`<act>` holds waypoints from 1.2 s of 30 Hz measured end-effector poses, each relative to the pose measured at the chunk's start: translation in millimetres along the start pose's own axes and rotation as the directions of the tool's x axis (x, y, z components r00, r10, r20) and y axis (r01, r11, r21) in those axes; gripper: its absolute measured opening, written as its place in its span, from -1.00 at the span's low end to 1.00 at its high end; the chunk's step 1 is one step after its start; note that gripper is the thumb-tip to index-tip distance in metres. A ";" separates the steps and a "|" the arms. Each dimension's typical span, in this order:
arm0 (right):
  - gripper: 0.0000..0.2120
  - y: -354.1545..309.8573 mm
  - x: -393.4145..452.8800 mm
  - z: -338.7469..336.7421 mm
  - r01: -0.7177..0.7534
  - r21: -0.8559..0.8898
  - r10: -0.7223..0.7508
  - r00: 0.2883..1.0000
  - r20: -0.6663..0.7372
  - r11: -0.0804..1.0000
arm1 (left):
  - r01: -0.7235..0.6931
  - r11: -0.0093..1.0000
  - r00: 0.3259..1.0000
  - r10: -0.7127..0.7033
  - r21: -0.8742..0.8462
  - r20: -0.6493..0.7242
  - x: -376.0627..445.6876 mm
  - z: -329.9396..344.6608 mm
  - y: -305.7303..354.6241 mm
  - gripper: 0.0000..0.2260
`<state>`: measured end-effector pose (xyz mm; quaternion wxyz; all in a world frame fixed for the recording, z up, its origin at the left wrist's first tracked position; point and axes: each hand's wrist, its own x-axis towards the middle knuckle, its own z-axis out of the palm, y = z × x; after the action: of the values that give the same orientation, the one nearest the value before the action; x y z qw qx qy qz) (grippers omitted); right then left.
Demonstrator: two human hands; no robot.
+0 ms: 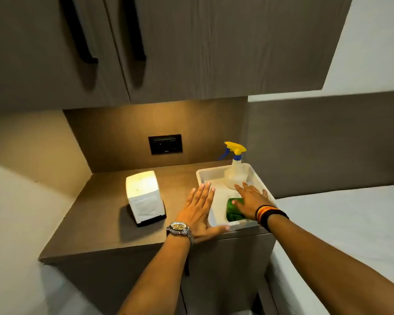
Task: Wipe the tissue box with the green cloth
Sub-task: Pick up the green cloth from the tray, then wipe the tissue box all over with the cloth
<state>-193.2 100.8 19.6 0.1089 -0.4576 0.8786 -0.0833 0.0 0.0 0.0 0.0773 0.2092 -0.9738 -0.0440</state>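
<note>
A white tissue box (143,194) on a dark base stands on the left part of the wooden nightstand top (105,223). A folded green cloth (233,211) lies in the near end of a white tray (203,176) on the right part of the top. My right hand (250,200) hovers flat over the tray, fingers spread, its thumb touching the cloth and its palm covering part of it. My left hand (199,212), with a wristwatch, is flat and open beside the tray's left rim, thumb along the tray's near corner.
A clear spray bottle (235,171) with a yellow and blue trigger stands at the far end of the tray. A black socket plate (165,144) is on the back wall. Cupboard doors (168,46) with black handles hang above. A white bed (350,223) lies to the right.
</note>
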 end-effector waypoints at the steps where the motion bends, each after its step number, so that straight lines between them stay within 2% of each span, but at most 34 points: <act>1: -0.38 0.4 10.6 5.3 -0.013 0.026 0.012 0.999 0.038 1.000 | -0.009 1.000 1.000 0.010 -0.020 0.025 7.6 7.2 -1.5 0.08; 6: -0.19 -10.1 43.9 39.4 -0.144 0.003 0.137 0.948 0.287 0.990 | -0.029 0.999 0.987 0.031 -0.016 0.158 28.5 44.1 -15.0 0.19; 8: -0.17 -11.9 47.4 47.3 -0.167 -0.025 0.166 0.931 0.326 0.986 | -0.024 0.999 0.983 0.031 -0.040 0.181 32.2 51.4 -18.8 0.21; 11: -0.16 -18.8 44.9 47.6 -0.203 0.004 0.191 0.924 0.330 0.979 | -0.008 0.994 0.982 0.029 -0.112 0.188 32.9 55.2 -22.2 0.22; 14: -0.18 -26.0 45.3 45.7 -0.242 0.006 0.229 0.927 0.296 0.970 | -0.014 0.993 0.980 0.036 -0.114 0.194 31.7 51.3 -22.2 0.23; 16: -0.28 -31.4 45.0 44.5 -0.261 -0.002 0.253 0.934 0.252 0.965 | -0.025 0.996 0.979 0.042 -0.086 0.197 30.2 47.8 -23.1 0.21; 18: -0.46 -33.5 39.3 40.4 -0.245 0.026 0.238 0.958 0.162 0.969 | -0.034 0.997 0.984 0.044 -0.064 0.173 24.7 39.8 -24.0 0.19; 20: -0.70 -35.0 29.7 33.8 -0.207 0.142 0.205 0.978 0.031 0.968 | -0.032 0.998 0.992 0.037 -0.047 0.119 16.5 26.3 -27.2 0.16; 22: -0.81 -42.3 21.1 24.9 -0.155 0.250 0.182 0.979 -0.090 0.956 | -0.009 1.000 0.999 0.009 -0.011 0.045 4.3 8.7 -36.9 0.11; 25: -0.78 -72.1 19.2 6.0 -0.040 0.319 0.107 0.975 -0.195 0.947 | 0.003 0.999 0.994 0.002 0.043 -0.105 -18.5 -15.6 -60.5 0.02; 30: -0.53 -161.5 14.8 -31.4 0.249 0.371 -0.156 0.953 -0.261 0.895 | 0.053 0.990 0.947 -0.008 0.129 -0.322 -55.6 -42.9 -109.8 -0.09; 34: -0.59 -232.6 10.2 -40.4 0.458 0.318 -0.361 0.876 -0.318 0.830 | 0.231 0.973 0.878 -0.206 0.005 -0.433 -85.4 -47.4 -149.5 -0.08; 36: -0.60 -261.1 12.0 -34.6 0.530 0.234 -0.466 0.840 -0.279 0.815 | 0.337 0.938 0.840 -0.338 -0.079 -0.425 -97.7 -43.0 -166.0 -0.05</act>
<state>-4.0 -55.6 115.8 0.0588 -0.6388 0.7103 -0.2897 161.7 -112.6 9.8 0.2823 0.3815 -0.8801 -0.0103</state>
